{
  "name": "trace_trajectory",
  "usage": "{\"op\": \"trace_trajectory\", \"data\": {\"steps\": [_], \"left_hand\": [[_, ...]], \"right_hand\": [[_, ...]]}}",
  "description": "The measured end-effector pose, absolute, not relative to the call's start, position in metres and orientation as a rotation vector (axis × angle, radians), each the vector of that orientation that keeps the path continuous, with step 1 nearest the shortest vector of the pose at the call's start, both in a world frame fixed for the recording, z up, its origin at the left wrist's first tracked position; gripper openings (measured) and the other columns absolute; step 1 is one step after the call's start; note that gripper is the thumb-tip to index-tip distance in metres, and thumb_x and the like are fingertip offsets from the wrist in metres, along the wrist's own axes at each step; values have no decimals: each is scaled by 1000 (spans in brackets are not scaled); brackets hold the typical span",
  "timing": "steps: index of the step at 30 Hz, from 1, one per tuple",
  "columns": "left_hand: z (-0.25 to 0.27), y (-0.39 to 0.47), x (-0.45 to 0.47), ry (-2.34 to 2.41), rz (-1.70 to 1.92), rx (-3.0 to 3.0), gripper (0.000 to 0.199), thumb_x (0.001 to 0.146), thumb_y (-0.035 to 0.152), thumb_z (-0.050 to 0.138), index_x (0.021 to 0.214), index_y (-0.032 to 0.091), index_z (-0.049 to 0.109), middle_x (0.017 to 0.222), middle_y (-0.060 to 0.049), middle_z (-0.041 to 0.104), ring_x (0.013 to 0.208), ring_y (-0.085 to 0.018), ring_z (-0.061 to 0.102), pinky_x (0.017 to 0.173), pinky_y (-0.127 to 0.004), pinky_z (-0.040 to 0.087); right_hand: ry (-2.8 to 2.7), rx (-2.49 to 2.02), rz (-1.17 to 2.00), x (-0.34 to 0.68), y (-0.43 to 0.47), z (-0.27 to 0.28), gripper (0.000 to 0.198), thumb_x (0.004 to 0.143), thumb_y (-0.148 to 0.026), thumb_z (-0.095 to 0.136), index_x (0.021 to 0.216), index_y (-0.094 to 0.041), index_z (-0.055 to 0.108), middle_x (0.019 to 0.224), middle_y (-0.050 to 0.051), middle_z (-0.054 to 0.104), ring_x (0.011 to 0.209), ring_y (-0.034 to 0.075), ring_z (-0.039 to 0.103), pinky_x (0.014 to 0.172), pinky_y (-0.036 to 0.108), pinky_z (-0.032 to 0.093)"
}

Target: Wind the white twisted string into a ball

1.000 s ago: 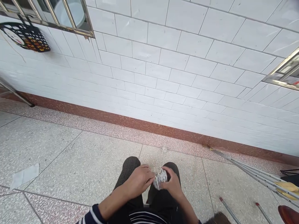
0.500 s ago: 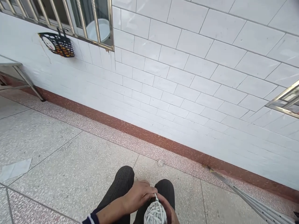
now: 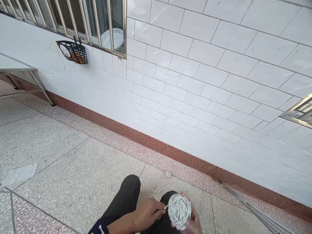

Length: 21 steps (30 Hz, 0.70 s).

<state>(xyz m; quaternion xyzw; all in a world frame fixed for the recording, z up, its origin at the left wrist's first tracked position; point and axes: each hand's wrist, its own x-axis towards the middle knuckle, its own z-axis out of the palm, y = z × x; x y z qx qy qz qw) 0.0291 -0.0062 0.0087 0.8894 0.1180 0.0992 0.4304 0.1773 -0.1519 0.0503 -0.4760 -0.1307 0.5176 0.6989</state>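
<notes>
In the head view, a ball of pale twisted cord point(image 3: 179, 210) rests in my right hand point(image 3: 194, 218), whose fingers curl round its right side and underside. From the ball's left edge a short strand point(image 3: 166, 207) runs to my left hand point(image 3: 149, 213), where thumb and fingertips pinch it. Both hands are above my knees, in dark trousers point(image 3: 123, 198). Part of my right hand is hidden behind the ball, and the bottom edge cuts it off.
On the floor by the wall lies a small pale ball point(image 3: 168, 174). Long grey poles point(image 3: 253, 208) lie at the lower right. A white sheet point(image 3: 20, 174) lies left. A black basket point(image 3: 73, 52) hangs from the window bars, with a metal-legged table point(image 3: 17, 66) beyond.
The ball has risen and moved right, turning its round wound face up. My left hand has drawn apart from my right, with the strand stretched between. The view has shifted slightly.
</notes>
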Motion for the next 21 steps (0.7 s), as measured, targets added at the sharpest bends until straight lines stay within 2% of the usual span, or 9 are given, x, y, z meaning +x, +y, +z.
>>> {"op": "trace_trajectory", "data": {"steps": [4,7,10,16,18,21], "left_hand": [[0,1,27,370,253,2388,43,98,41,38,63,18,49,61,0,60,62,-15,58,61,-24,36],[5,8,22,355,270,2509,35,97,33,40,66,18,49,63,1,62,62,-14,59,65,-24,39],[15,7,20,292,278,2624,25,93,25,44,70,19,51,64,1,64,59,-14,59,73,-25,43],[24,-1,21,91,117,2896,17,82,18,54,65,17,52,64,-4,67,57,-17,60,89,-37,46],[26,2,22,68,30,2891,17,80,17,55,63,17,52,61,-4,67,55,-18,59,84,-37,47],[35,9,28,230,17,2627,22,84,18,49,62,18,52,62,-2,66,58,-17,60,68,-29,46]], "right_hand": [[-212,-1378,844,192,-146,65,75,49,-43,90,116,-27,60,111,6,68,94,32,66,74,44,57],[-285,-1613,542,192,-138,66,75,57,-49,82,121,-22,55,118,8,65,104,33,62,80,42,55],[-550,-1868,285,184,-125,51,62,61,-45,77,114,-18,59,113,11,63,107,35,59,87,45,51],[-992,-2019,225,165,-107,13,45,66,-27,65,110,-18,63,109,12,59,103,34,59,88,46,49],[-985,-2035,158,166,-108,20,44,67,-29,65,110,-19,63,112,13,57,106,35,57,88,47,48],[-778,-2007,101,178,-112,54,51,68,-39,71,114,-20,62,116,13,57,108,35,56,87,47,48]]}}
